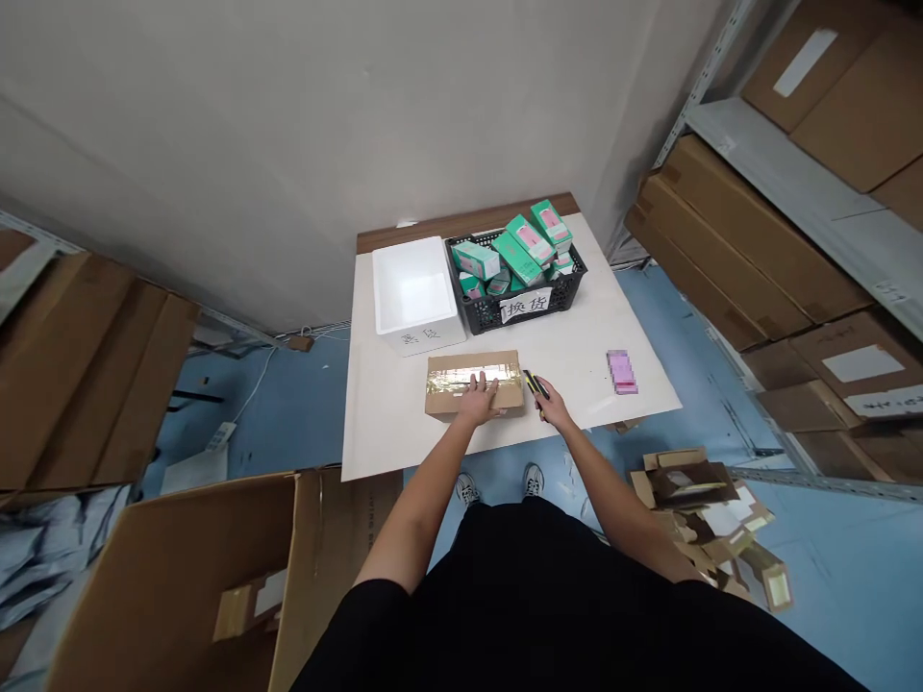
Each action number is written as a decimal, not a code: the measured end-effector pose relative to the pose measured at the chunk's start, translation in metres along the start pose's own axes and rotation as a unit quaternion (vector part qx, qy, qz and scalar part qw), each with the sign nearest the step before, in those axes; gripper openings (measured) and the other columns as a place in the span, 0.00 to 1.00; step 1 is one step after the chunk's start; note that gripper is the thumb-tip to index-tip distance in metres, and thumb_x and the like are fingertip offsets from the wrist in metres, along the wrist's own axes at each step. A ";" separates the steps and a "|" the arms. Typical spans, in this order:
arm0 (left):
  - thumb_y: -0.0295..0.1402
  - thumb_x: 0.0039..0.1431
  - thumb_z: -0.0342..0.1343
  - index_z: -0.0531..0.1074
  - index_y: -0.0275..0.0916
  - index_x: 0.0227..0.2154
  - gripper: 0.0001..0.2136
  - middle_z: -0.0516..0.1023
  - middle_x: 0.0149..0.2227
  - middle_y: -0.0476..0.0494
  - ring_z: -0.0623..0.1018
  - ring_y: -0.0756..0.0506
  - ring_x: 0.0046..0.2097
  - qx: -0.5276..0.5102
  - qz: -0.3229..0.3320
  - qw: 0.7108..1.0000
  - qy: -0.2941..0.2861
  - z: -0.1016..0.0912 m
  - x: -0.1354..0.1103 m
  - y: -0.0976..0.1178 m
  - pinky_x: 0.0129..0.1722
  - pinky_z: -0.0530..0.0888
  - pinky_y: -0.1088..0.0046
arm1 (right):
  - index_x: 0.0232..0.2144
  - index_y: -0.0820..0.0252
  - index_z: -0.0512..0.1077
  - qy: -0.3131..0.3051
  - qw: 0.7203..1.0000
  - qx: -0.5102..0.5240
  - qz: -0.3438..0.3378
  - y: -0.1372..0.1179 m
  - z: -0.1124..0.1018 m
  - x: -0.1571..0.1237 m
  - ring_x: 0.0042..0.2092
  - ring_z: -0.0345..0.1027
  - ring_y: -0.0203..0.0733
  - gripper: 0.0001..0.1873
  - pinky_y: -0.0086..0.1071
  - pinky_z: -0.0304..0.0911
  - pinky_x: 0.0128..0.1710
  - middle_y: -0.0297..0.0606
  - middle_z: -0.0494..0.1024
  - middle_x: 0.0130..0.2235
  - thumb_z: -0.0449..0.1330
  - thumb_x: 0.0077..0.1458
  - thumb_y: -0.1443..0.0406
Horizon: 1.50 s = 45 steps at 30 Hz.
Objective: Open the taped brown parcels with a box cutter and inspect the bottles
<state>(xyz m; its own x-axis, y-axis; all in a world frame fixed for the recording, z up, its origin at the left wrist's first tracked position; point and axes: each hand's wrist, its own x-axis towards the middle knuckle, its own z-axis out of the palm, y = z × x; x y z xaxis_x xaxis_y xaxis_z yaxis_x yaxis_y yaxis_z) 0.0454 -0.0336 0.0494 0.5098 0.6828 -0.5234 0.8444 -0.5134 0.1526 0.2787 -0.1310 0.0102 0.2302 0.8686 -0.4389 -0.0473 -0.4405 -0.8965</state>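
Observation:
A taped cardboard box (441, 378) lies on the white table near its front edge. Shiny clear tape runs along its top. My left hand (477, 399) rests on that top with its fingers spread. My right hand (552, 404) is closed around a yellow-and-black box cutter (534, 383), just beside the box's right end. The cutter's front end points toward the box; whether it touches the cardboard I cannot tell. Behind the box stand a white foam bin (425, 338) and a black plastic basket (485, 315) heaped with several green-and-white cartons (520, 255).
A pink-purple item (621, 373), blurred, lies on the right of the table (389, 423). Shelves with large cartons (728, 250) stand at right. A big open carton (180, 567) is at front left. Flattened cardboard scraps (710, 524) litter the floor at right.

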 end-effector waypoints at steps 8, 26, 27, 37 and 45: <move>0.65 0.63 0.55 0.43 0.45 0.80 0.51 0.35 0.81 0.34 0.40 0.23 0.79 0.011 -0.011 1.000 -0.008 -0.005 0.001 0.001 0.74 0.57 0.47 | 0.70 0.50 0.66 -0.023 0.993 -0.114 -0.028 -0.017 -0.003 0.014 0.25 0.64 0.38 0.33 0.29 0.68 0.25 0.28 0.74 0.27 0.58 0.65 0.56; 0.66 0.61 0.58 0.44 0.46 0.80 0.53 0.34 0.81 0.32 0.39 0.24 0.80 0.005 -0.022 1.000 -0.019 -0.006 0.003 0.006 0.74 0.57 0.48 | 0.74 0.53 0.60 -0.024 0.879 -0.476 0.002 -0.083 0.016 -0.013 0.53 0.78 0.57 0.31 0.39 0.68 0.48 0.51 0.83 0.54 0.53 0.72 0.62; 0.66 0.61 0.58 0.43 0.46 0.80 0.53 0.34 0.81 0.32 0.39 0.24 0.80 0.002 -0.024 0.999 -0.022 -0.006 0.003 0.007 0.74 0.57 0.47 | 0.74 0.52 0.60 -0.028 0.877 -0.479 0.004 -0.087 0.017 -0.014 0.54 0.78 0.57 0.31 0.38 0.68 0.48 0.51 0.83 0.55 0.54 0.72 0.62; 0.63 0.61 0.60 0.43 0.46 0.79 0.53 0.33 0.81 0.34 0.37 0.26 0.80 -0.003 -0.029 0.999 -0.019 -0.003 0.002 0.008 0.75 0.54 0.48 | 0.74 0.54 0.60 -0.062 0.854 -0.516 0.022 -0.095 0.018 -0.032 0.55 0.78 0.55 0.32 0.36 0.68 0.47 0.51 0.82 0.56 0.53 0.70 0.66; 0.68 0.59 0.57 0.47 0.47 0.79 0.53 0.38 0.81 0.33 0.41 0.26 0.80 -0.011 -0.028 1.000 0.004 -0.003 -0.001 0.005 0.74 0.57 0.48 | 0.64 0.49 0.74 -0.054 0.910 -0.411 0.012 -0.049 -0.014 -0.035 0.42 0.81 0.52 0.27 0.38 0.71 0.44 0.44 0.85 0.46 0.64 0.63 0.63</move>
<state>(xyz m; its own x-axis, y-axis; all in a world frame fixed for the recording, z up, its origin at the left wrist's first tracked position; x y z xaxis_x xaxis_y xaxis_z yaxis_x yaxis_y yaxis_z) 0.0496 -0.0356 0.0536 0.4635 0.7140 -0.5248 0.8748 -0.4631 0.1427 0.2861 -0.1431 0.0704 0.1398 0.8539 -0.5014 0.7018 -0.4426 -0.5582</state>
